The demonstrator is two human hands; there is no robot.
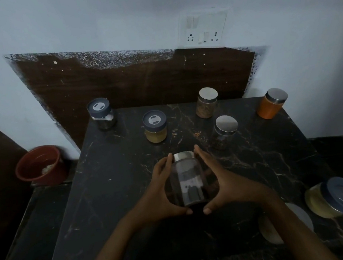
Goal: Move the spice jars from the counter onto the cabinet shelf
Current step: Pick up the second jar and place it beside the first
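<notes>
- Left hand (162, 190) and right hand (224, 181) clasp one dark jar (188, 183) over the counter (113, 189).
- Six other jars (155, 129) stand apart, among them a yellow jar (322, 200) near the right edge.
- Open room lies left.

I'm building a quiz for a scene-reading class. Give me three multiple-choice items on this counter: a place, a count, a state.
1. Where on the counter does the orange jar stand?
A) far right corner
B) near left corner
C) centre

2. How many jars have blue lids?
A) one
B) three
C) six

3. How is the dark jar in front held?
A) by one hand alone
B) by nobody
C) between both hands

Key:
1 A, it stands by the wall at the right edge.
2 B, the steel jar, the yellow jar beside it and the jar at front right.
3 C, the left hand and the right hand grip its sides.
</notes>
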